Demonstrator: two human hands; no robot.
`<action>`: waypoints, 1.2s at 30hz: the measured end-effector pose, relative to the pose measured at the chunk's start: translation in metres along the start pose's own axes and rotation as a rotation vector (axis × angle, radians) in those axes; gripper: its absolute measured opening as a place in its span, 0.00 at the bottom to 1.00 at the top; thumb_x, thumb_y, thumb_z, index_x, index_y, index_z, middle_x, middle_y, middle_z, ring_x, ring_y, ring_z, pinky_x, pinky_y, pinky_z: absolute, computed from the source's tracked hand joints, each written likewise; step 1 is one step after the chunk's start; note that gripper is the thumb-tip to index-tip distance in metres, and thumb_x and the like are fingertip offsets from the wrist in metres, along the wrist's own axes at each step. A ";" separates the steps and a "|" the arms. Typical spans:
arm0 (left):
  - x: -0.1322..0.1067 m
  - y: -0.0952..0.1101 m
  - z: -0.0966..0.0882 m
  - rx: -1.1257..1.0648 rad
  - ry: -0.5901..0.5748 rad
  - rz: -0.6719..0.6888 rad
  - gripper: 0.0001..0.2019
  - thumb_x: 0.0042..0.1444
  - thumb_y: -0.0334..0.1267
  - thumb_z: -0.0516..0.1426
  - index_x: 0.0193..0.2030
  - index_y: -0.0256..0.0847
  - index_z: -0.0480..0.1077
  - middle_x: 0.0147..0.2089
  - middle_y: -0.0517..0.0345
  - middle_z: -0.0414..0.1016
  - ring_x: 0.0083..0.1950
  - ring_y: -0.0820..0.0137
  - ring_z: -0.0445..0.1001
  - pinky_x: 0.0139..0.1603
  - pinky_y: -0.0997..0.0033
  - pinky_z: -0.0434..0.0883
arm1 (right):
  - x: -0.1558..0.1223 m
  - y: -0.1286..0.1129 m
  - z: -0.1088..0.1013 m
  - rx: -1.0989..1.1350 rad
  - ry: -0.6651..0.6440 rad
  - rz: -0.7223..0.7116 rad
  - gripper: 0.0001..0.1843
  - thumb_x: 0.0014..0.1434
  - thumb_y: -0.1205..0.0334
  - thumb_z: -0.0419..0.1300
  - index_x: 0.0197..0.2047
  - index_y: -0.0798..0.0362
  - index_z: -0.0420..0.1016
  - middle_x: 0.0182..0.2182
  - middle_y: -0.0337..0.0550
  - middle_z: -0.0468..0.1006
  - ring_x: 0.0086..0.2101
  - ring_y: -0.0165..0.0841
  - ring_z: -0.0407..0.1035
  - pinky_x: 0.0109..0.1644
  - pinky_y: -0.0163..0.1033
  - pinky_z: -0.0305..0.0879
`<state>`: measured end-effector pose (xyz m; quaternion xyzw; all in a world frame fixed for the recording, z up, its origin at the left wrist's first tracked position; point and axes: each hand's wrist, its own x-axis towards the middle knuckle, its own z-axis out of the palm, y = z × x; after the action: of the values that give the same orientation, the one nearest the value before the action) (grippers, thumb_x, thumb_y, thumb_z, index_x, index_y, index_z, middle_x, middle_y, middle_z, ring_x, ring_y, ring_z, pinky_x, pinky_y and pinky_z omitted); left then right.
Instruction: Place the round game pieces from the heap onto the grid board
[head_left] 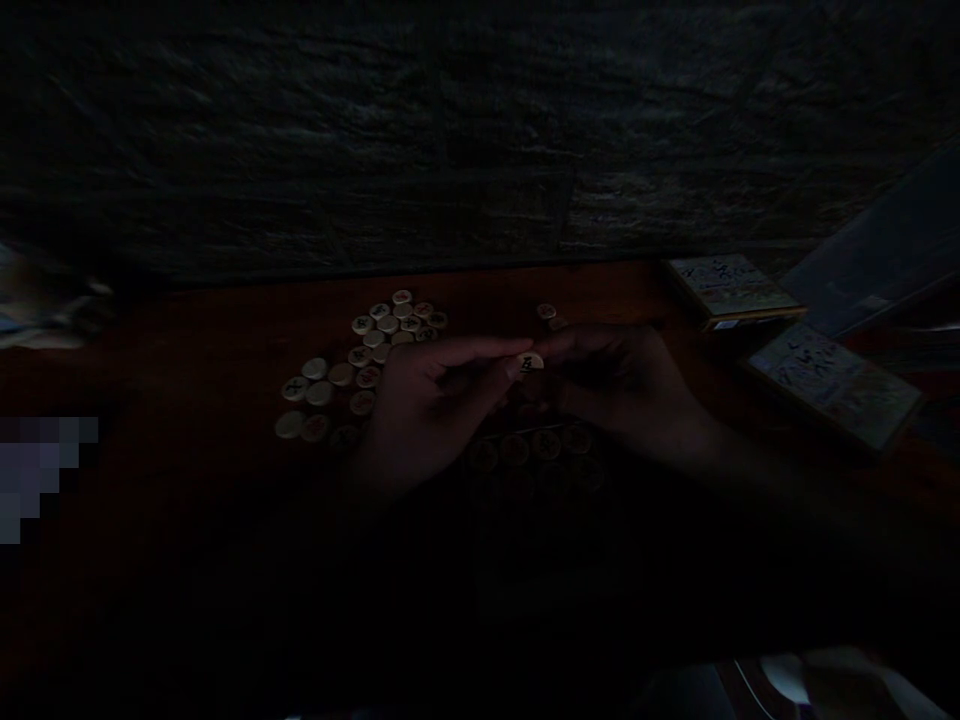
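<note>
The scene is very dark. In the middle of the frame the left hand and the right hand meet fingertip to fingertip, and both pinch one pale round disc with a dark mark on its face, held just above the reddish table. Left of the hands lies a loose cluster of discs, some touching. A dim row of discs sits just below the hands, and two more discs lie just above them. At the right edge of the table rest two flat printed boxes, one further up and one lower right.
</note>
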<state>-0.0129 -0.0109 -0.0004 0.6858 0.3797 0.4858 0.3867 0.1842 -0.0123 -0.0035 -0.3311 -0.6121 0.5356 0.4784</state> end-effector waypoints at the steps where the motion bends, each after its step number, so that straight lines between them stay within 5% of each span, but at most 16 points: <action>1: 0.000 0.000 0.000 -0.003 0.002 0.002 0.07 0.63 0.34 0.66 0.46 0.41 0.85 0.43 0.55 0.89 0.39 0.69 0.87 0.40 0.75 0.83 | 0.000 0.000 0.000 0.006 0.002 0.002 0.13 0.52 0.63 0.79 0.41 0.51 0.88 0.33 0.39 0.88 0.29 0.29 0.82 0.39 0.33 0.79; 9: 0.000 0.000 0.000 -0.014 -0.007 -0.005 0.06 0.65 0.35 0.65 0.46 0.40 0.84 0.36 0.59 0.88 0.32 0.74 0.84 0.31 0.81 0.78 | -0.001 -0.005 0.001 -0.090 0.069 0.056 0.12 0.55 0.55 0.78 0.37 0.53 0.87 0.28 0.40 0.86 0.25 0.28 0.78 0.30 0.31 0.74; 19: -0.002 -0.004 0.002 -0.042 -0.109 0.022 0.07 0.60 0.34 0.68 0.45 0.41 0.82 0.42 0.56 0.88 0.40 0.67 0.87 0.42 0.71 0.84 | 0.000 -0.006 0.003 -0.107 0.105 0.054 0.12 0.53 0.56 0.79 0.30 0.54 0.85 0.23 0.38 0.83 0.23 0.26 0.75 0.27 0.28 0.70; 27: -0.002 -0.005 0.001 -0.053 -0.134 0.044 0.12 0.57 0.28 0.69 0.48 0.41 0.82 0.41 0.58 0.88 0.39 0.70 0.87 0.40 0.78 0.81 | -0.001 -0.007 0.004 -0.134 0.133 0.079 0.17 0.46 0.54 0.82 0.30 0.54 0.83 0.24 0.38 0.83 0.24 0.27 0.74 0.27 0.31 0.69; 36: -0.003 -0.002 0.001 -0.082 -0.102 0.016 0.08 0.58 0.33 0.70 0.45 0.42 0.84 0.45 0.56 0.89 0.43 0.65 0.87 0.47 0.69 0.84 | -0.002 -0.008 0.004 -0.167 0.126 0.072 0.16 0.53 0.50 0.78 0.30 0.53 0.83 0.23 0.37 0.81 0.22 0.26 0.73 0.25 0.29 0.67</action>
<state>-0.0128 -0.0129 -0.0033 0.6961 0.3338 0.4687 0.4295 0.1822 -0.0168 0.0037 -0.4248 -0.6110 0.4777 0.4670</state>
